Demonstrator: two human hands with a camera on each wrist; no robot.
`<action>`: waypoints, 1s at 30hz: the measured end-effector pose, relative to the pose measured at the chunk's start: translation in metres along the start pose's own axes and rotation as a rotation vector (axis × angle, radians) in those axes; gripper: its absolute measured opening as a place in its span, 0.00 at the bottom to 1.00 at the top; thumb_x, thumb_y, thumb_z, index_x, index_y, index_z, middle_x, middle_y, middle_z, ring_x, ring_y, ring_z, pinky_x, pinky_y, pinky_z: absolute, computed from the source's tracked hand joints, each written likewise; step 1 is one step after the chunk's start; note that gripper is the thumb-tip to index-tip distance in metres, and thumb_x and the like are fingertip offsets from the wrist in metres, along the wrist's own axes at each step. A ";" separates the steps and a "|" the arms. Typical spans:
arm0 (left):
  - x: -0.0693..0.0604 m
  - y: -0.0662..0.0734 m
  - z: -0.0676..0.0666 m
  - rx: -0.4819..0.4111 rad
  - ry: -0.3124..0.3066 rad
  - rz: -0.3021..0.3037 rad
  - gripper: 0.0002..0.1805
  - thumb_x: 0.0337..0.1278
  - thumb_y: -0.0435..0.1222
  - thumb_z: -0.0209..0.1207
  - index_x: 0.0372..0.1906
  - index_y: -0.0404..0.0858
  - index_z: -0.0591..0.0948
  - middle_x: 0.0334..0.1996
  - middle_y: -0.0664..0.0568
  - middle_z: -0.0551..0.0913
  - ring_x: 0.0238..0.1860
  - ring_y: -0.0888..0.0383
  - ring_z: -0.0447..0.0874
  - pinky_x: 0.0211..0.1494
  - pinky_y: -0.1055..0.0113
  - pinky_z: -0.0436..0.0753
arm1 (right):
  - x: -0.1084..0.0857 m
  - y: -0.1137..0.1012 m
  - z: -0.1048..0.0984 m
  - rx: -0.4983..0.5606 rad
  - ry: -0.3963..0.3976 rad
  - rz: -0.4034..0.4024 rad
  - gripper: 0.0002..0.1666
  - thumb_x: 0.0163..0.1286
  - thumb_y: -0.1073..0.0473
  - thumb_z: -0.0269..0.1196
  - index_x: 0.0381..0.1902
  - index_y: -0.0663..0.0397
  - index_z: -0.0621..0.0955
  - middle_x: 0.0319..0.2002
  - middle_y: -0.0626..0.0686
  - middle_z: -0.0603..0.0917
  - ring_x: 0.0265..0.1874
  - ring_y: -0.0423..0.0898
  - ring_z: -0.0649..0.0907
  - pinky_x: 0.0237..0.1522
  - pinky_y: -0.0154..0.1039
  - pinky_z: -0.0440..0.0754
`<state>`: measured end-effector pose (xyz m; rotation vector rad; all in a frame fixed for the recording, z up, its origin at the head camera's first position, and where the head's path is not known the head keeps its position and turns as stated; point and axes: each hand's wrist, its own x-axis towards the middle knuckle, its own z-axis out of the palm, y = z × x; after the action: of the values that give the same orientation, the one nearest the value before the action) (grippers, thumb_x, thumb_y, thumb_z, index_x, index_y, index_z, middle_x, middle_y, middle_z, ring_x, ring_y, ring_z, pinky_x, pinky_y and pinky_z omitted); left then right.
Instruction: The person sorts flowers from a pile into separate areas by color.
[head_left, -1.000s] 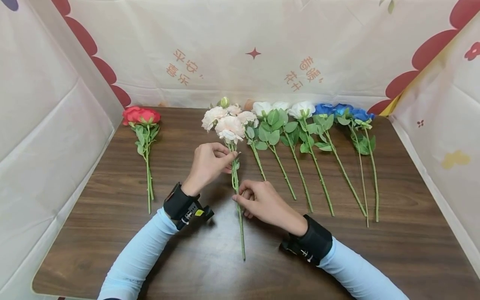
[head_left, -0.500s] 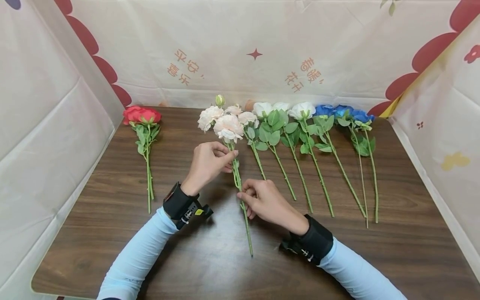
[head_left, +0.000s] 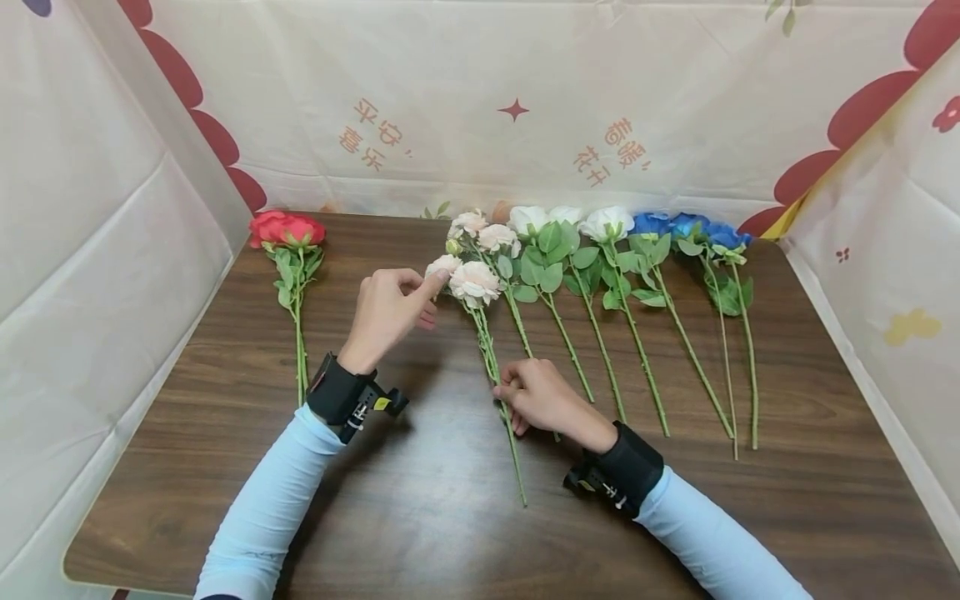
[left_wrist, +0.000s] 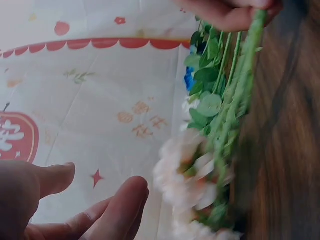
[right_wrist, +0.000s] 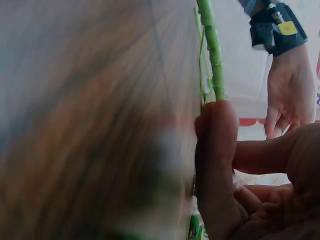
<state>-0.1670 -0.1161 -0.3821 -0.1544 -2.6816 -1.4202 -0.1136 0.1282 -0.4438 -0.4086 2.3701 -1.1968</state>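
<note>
In the head view, my right hand (head_left: 547, 396) pinches the green stem of a pale pink artificial flower (head_left: 475, 284) partway down, its lower end pointing toward the table's front edge. My left hand (head_left: 393, 312) is just left of the pink blooms, thumb and fingers apart. Seen from the left wrist, a gap separates the left fingertips (left_wrist: 132, 195) from the blurred blooms (left_wrist: 182, 175). The right wrist view has the stem (right_wrist: 214, 55) running up from the right fingers. Beside the held flower lies another pale pink bloom (head_left: 497, 238), partly overlapped.
Red flowers (head_left: 288, 228) lie at the far left of the brown wooden table (head_left: 360, 533). To the right, white flowers (head_left: 606, 223) and blue flowers (head_left: 686, 225) lie in a row, stems toward the front. A printed cloth (head_left: 450, 75) stands behind and at both sides.
My left hand has let go of the upper stem and shifted up and left. The pink blooms have swung right and lower, while the right hand keeps its pinch and has moved slightly right.
</note>
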 end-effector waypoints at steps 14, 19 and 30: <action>0.005 -0.005 -0.017 0.019 0.002 -0.050 0.25 0.69 0.60 0.60 0.37 0.42 0.89 0.25 0.50 0.91 0.22 0.59 0.91 0.31 0.63 0.84 | 0.001 0.003 -0.012 -0.184 0.058 0.142 0.09 0.75 0.57 0.66 0.41 0.55 0.78 0.21 0.52 0.83 0.13 0.45 0.84 0.19 0.40 0.82; 0.005 -0.006 -0.016 0.017 0.001 -0.061 0.24 0.69 0.59 0.60 0.36 0.43 0.88 0.23 0.50 0.91 0.21 0.58 0.91 0.29 0.62 0.84 | 0.001 0.003 -0.012 -0.197 0.050 0.152 0.09 0.75 0.56 0.65 0.43 0.55 0.77 0.22 0.52 0.84 0.13 0.45 0.84 0.19 0.40 0.83; 0.005 -0.008 -0.017 0.033 -0.009 -0.042 0.25 0.69 0.60 0.60 0.37 0.42 0.88 0.23 0.50 0.91 0.21 0.58 0.91 0.32 0.63 0.85 | -0.004 0.000 -0.019 -0.196 0.068 0.091 0.08 0.76 0.56 0.63 0.45 0.54 0.78 0.25 0.51 0.85 0.15 0.45 0.84 0.21 0.40 0.83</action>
<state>-0.1726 -0.1342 -0.3780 -0.1030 -2.7297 -1.3890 -0.1199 0.1423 -0.4328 -0.3232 2.5458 -0.9558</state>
